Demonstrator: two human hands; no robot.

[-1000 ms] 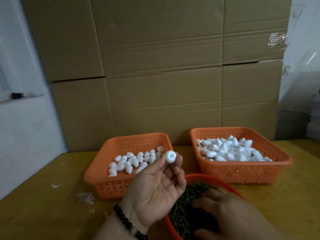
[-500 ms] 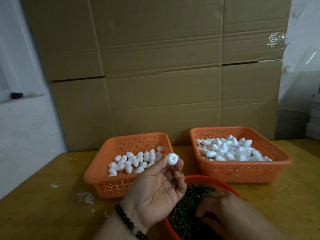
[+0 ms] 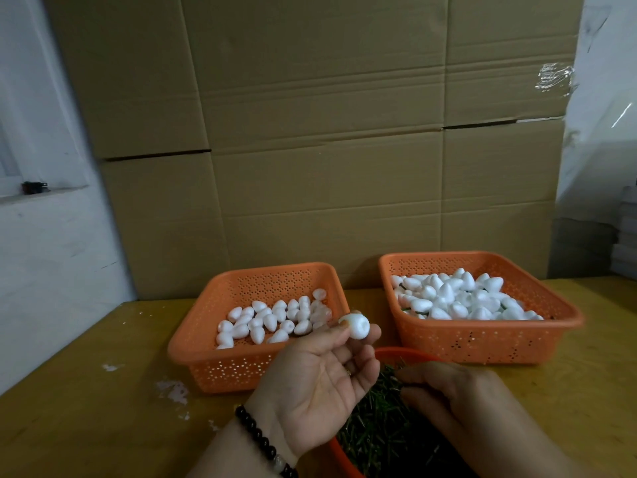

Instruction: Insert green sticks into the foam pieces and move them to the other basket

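My left hand (image 3: 320,384) is raised palm-up and pinches a white foam piece (image 3: 356,325) between thumb and fingertips, its flat end facing me. My right hand (image 3: 458,398) reaches into the round orange bowl (image 3: 406,353) of green sticks (image 3: 375,429); its fingers are curled among the sticks, and a thin stick seems pinched at the fingertips. The left orange basket (image 3: 206,360) holds plain foam pieces. The right orange basket (image 3: 482,343) holds foam pieces with green sticks showing among them.
Both baskets stand on a yellow wooden table (image 3: 86,408) against a wall of cardboard boxes (image 3: 310,150). White foam crumbs (image 3: 172,389) lie on the table left of my left wrist. A white wall (image 3: 44,236) closes the left side.
My left hand has shifted slightly right with the foam piece. My right hand has pulled back and up from deep in the bowl, fingertips now at the sticks near the bowl's rim.
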